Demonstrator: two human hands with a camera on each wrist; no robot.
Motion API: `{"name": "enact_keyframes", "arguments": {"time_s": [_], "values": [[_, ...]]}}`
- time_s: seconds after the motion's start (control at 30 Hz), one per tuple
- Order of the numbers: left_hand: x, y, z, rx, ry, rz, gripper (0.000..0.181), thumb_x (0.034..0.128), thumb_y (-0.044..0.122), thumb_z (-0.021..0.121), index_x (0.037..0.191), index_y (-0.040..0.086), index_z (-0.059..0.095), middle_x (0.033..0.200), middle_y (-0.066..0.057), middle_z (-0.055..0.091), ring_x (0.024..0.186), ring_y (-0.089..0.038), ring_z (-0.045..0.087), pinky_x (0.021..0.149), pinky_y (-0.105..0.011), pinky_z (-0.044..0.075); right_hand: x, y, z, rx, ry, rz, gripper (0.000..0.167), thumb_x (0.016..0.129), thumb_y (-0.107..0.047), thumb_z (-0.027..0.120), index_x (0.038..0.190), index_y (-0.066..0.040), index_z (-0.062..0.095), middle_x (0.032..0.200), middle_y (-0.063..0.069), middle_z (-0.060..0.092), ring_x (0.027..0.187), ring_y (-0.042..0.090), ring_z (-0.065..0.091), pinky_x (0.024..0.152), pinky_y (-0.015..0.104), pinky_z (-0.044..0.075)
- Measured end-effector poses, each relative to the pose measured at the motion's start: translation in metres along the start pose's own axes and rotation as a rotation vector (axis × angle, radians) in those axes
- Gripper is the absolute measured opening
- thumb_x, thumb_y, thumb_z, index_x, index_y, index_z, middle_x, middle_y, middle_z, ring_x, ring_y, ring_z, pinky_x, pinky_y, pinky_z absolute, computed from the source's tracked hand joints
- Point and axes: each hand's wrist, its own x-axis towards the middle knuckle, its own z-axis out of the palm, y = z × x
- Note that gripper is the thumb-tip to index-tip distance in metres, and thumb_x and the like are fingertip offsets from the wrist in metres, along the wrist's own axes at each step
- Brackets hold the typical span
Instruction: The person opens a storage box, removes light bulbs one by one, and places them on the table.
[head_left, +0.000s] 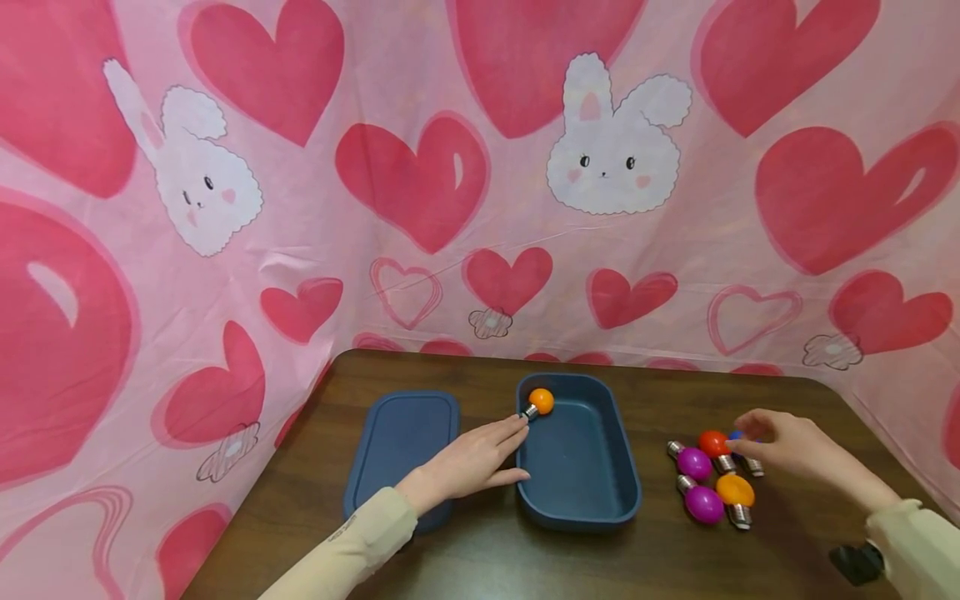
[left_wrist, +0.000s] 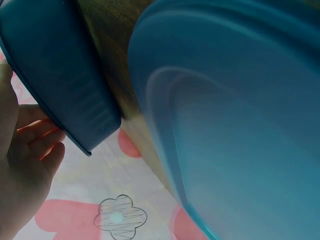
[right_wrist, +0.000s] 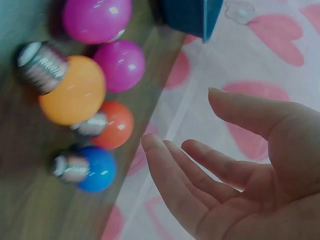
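Note:
A dark blue rectangular container [head_left: 577,517] stands on the table with one orange light bulb [head_left: 542,401] in its far left corner. My left hand [head_left: 476,457] rests on the container's left rim, fingers straight. Over the bulbs on the right hovers my right hand [head_left: 791,446], fingers loosely bent and nothing between them. Below and beside it lie a blue bulb [right_wrist: 97,169], a red bulb [right_wrist: 119,125], an orange bulb [right_wrist: 75,92] and two purple bulbs [head_left: 693,463], all with silver screw bases. In the head view the right hand partly covers the blue bulb.
A flat dark blue lid [head_left: 405,433] lies left of the container, under the left forearm's reach. The brown wooden table [head_left: 480,558] ends at a pink cloth backdrop [head_left: 510,208] with hearts and rabbits. A black object [head_left: 857,563] sits at the right sleeve.

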Motion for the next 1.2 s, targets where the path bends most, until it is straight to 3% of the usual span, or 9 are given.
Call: {"name": "enact_keyframes", "arguments": {"time_s": [0.27,0.7,1.2], "values": [[0.000,-0.001,0.001,0.002,0.013,0.006,0.067,0.0998,0.053,0.049,0.146,0.005,0.049,0.155,-0.011,0.046,0.144,-0.021,0.045,0.114,-0.034,0.043,0.024,-0.036,0.004,0.059,0.003,-0.108,0.042,0.088,-0.033,0.074,0.109,0.003,0.066,0.100,0.013,0.072,0.091,0.031,0.068,0.077,0.049,0.058],[0.002,-0.001,0.001,0.010,0.013,0.010,0.067,0.0998,0.053,0.049,0.146,0.005,0.049,0.155,-0.011,0.045,0.144,-0.021,0.045,0.114,-0.033,0.044,0.063,-0.096,0.017,0.144,-0.001,-0.235,0.038,0.086,-0.032,0.075,0.108,-0.001,0.067,0.100,0.012,0.075,0.090,0.024,0.069,0.080,0.042,0.059],[0.000,0.000,0.003,0.025,0.037,0.006,0.066,0.0995,0.053,0.050,0.146,0.005,0.049,0.155,-0.010,0.046,0.142,-0.021,0.047,0.112,-0.033,0.046,0.102,-0.127,0.039,0.223,-0.064,-0.242,0.042,0.087,-0.027,0.075,0.114,0.003,0.065,0.104,0.015,0.072,0.095,0.027,0.066,0.087,0.046,0.058]]}}
